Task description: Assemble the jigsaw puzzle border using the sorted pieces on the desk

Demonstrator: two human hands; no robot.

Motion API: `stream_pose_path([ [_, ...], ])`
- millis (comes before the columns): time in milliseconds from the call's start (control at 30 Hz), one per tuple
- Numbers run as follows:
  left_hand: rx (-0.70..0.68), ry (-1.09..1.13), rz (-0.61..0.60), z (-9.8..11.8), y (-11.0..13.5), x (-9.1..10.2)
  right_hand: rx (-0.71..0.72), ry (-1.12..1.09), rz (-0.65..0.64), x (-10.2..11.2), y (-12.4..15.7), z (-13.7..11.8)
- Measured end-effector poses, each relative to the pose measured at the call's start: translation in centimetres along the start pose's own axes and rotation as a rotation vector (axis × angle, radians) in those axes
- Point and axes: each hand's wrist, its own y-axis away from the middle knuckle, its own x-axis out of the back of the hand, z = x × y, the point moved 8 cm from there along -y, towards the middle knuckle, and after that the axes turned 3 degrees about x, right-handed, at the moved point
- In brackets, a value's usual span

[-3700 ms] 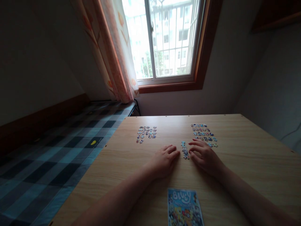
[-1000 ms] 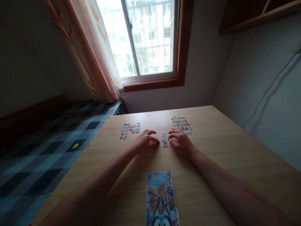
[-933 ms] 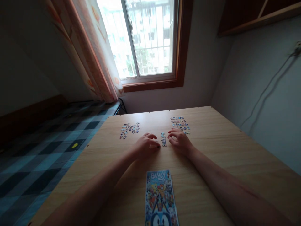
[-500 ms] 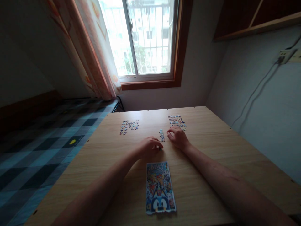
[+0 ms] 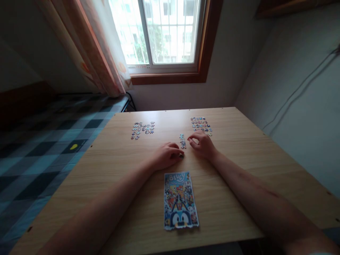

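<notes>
My left hand (image 5: 167,156) rests low over the table, its fingers closed on a small dark puzzle piece (image 5: 181,156) at the fingertips. Just beyond that piece lies a narrow strip of joined puzzle pieces (image 5: 182,141), running away from me. To the strip's right is my right hand (image 5: 203,145), thumb and forefinger curled together in a pinch; whatever is between them is too small to make out. In front of both hands a printed picture sheet (image 5: 180,202) with a blue cartoon dog lies flat, its near edge torn.
Loose puzzle pieces (image 5: 143,129) are spread at the far left of the wooden table (image 5: 119,219). Rows of puzzle pieces (image 5: 200,124) lie at the far right, partly behind my right hand. A bed with a checked cover (image 5: 47,163) adjoins the left side; a window (image 5: 170,35) is beyond.
The view has tipped downward, so the window and table sit higher in the picture. Both hands stay near the strip, with the piece at the left fingertips showing slightly more clearly.
</notes>
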Motion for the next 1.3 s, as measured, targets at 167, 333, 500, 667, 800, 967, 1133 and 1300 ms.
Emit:
stream_pose_path([
  [167, 0.018, -0.041, -0.054, 0.2, -0.4, -0.3, 0.015, -0.019, -0.039, -0.3, -0.1, -0.1],
  [333, 0.01, -0.042, -0.063, 0.6, -0.7, -0.3, 0.038, -0.002, -0.095, -0.8, 0.0, -0.2],
  [500, 0.06, -0.042, -0.084, 0.1, -0.9, -0.6, 0.06, 0.046, -0.103, -1.2, 0.1, -0.1],
  [667, 0.077, -0.022, -0.099, -0.3, -0.8, -0.8, 0.078, 0.04, -0.103, -1.5, 0.1, -0.1],
  [800, 0.091, -0.02, -0.013, -0.3, -0.8, -0.4, 0.079, 0.022, -0.102, -1.6, 0.0, -0.1],
  [967, 0.044, -0.054, 0.096, 0.1, -1.0, 0.0, 0.07, 0.06, -0.124, -2.1, 0.0, -0.1],
  [1133, 0.024, -0.105, 0.153, -0.3, -1.2, -0.1, 0.037, 0.044, -0.141, -2.3, 0.0, 0.2],
  [1300, 0.03, -0.083, 0.164, -0.7, -1.3, -0.1, 0.016, 0.02, -0.172, -2.4, -0.2, 0.4],
])
